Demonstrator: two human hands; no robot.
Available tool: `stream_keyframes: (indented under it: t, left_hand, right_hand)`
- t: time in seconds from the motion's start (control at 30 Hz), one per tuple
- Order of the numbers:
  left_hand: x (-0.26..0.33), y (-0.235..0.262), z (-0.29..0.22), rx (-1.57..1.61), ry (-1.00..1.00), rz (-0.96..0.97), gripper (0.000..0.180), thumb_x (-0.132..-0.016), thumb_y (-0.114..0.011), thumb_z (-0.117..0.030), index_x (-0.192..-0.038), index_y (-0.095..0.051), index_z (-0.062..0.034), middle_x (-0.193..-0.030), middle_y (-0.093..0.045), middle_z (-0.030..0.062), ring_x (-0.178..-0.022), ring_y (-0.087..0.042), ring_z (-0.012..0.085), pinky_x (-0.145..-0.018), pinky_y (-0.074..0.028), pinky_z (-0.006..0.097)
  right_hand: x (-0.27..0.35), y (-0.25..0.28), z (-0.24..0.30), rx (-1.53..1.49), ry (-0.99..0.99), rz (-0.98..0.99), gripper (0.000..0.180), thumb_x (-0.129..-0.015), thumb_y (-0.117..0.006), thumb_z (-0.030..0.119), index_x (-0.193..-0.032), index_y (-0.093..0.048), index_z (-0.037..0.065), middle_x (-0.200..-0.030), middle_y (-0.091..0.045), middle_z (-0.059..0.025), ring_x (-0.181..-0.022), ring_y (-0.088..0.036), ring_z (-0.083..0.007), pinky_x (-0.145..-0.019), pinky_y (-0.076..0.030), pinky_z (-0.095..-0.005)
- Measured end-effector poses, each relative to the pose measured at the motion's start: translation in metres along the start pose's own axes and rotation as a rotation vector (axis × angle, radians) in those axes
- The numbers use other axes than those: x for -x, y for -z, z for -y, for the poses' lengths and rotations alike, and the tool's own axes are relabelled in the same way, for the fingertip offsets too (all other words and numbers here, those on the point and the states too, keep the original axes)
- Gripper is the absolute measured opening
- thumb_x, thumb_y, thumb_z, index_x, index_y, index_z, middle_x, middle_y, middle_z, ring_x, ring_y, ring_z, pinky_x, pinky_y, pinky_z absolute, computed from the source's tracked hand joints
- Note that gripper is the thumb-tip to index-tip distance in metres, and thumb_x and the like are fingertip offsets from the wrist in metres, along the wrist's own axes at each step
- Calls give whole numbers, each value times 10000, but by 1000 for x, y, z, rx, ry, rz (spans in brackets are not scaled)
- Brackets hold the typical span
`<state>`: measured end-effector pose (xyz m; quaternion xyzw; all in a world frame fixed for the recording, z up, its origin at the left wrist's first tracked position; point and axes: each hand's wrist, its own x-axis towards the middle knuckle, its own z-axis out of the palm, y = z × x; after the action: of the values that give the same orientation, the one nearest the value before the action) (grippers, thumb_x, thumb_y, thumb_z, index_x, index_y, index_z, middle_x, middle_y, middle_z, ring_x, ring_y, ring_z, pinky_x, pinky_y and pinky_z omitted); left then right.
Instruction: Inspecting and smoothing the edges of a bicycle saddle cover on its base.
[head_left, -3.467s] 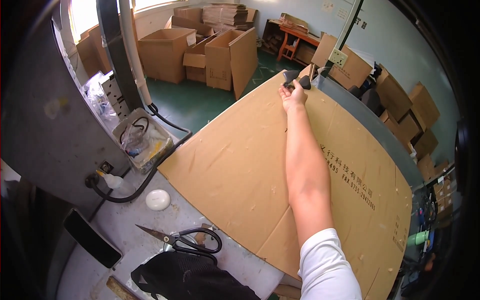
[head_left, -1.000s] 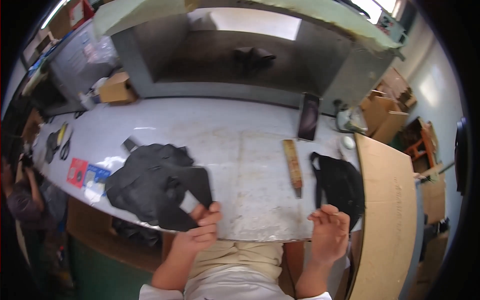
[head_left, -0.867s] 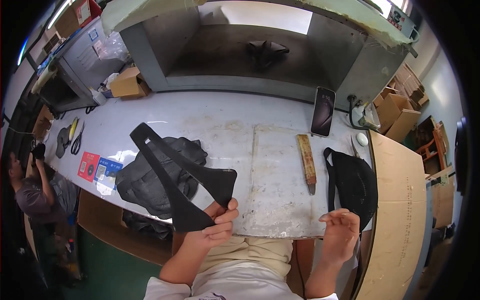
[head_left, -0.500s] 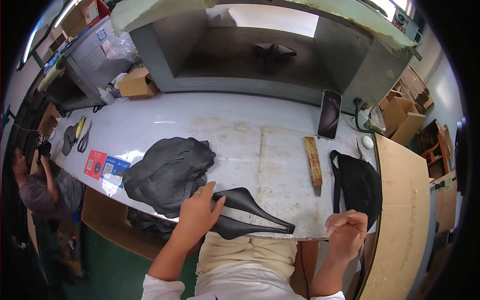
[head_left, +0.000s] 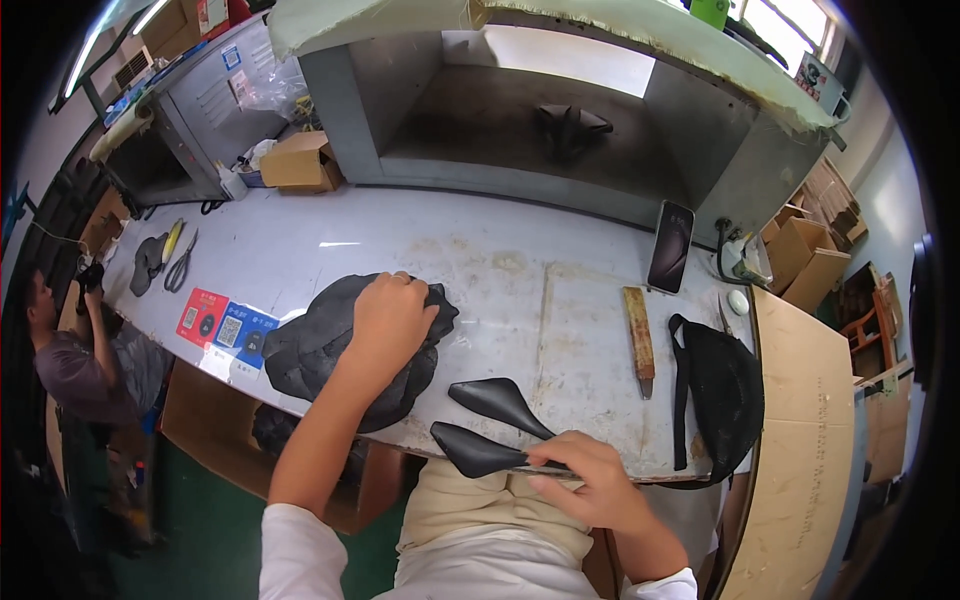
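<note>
One head-worn fisheye view looks steeply down over the grey workbench (head_left: 300, 250) from close above its near edge, facing the metal hood (head_left: 560, 110) at the back; straight edges curve toward the rim.

A heap of black, floppy cut pieces (head_left: 345, 345) lies on the near edge of the pale worktable, a little left of the person, crumpled into a low rounded mound that overhangs the table's front edge slightly. Just to its right, apart from the heap, a single black V-shaped piece (head_left: 490, 425) lies flat. Its two leaf-shaped lobes point left, one above the other, and taper to a narrow joint at the right. The lower lobe sits right at the table's front edge.
</note>
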<state>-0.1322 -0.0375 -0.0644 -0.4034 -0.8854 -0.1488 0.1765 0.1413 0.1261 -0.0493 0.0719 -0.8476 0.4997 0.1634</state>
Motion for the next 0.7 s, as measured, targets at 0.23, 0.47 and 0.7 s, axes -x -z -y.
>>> stream_keyframes:
  t: [0.23,0.47,0.7]
  left_hand:
    - [-16,-4,2,-285,-80,269,225,-764,-716,-221,-674,-691,-16,-731,-664,146,-709,-649,293,-670,-515,398]
    - [-11,30,11,-69,-48,291,191,-743,-715,-222,-688,-698,-40,-684,-665,132,-708,-673,309,-660,-531,402]
    - [4,19,19,-101,-58,329,176,-726,-681,-189,-642,-674,-34,-678,-649,151,-694,-667,327,-629,-535,417]
  right_hand:
    - [-11,-15,10,-8,18,65,291,-825,-733,98,-1088,-655,-1,-838,-664,-108,-751,-647,-247,-702,-514,-337]
    - [-41,-18,14,42,16,186,266,-853,-717,129,-1078,-655,1,-864,-669,-113,-786,-659,-236,-701,-519,-328]
    - [-82,-40,6,-62,-30,237,248,-894,-672,148,-1085,-642,-7,-881,-665,-128,-794,-666,-243,-703,-527,-330]
